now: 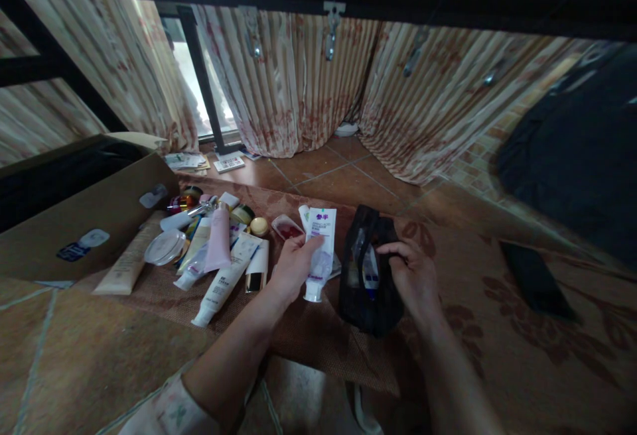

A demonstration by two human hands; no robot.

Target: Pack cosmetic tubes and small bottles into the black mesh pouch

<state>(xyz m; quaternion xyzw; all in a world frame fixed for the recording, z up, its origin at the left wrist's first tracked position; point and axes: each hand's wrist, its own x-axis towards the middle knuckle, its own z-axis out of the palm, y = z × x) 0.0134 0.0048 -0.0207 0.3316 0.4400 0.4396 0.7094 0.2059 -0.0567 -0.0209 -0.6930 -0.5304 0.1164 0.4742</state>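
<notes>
My left hand (288, 272) is closed on a white toothpaste tube (320, 262) with purple print, its cap pointing down toward me. To the right lies a black zip pouch (358, 312) with its top open. At the pouch's right edge my right hand (417, 279) grips the fabric, the index finger stretched over the opening. Inside the pouch shows a white tube (370, 268) with a blue end; the rest of its contents is dark. A small reddish compact (287, 227) lies just behind my left hand, and a white tube (303, 213) is partly covered by the toothpaste.
Left of my hands, cosmetics are heaped on a brown patterned cloth (462, 256), among them a pink tube (217, 239), a white tube (226, 279) and a beige tube (130, 256). A cardboard box (89, 216) stands far left. A dark phone (537, 279) lies right. Curtains (298, 83) hang behind.
</notes>
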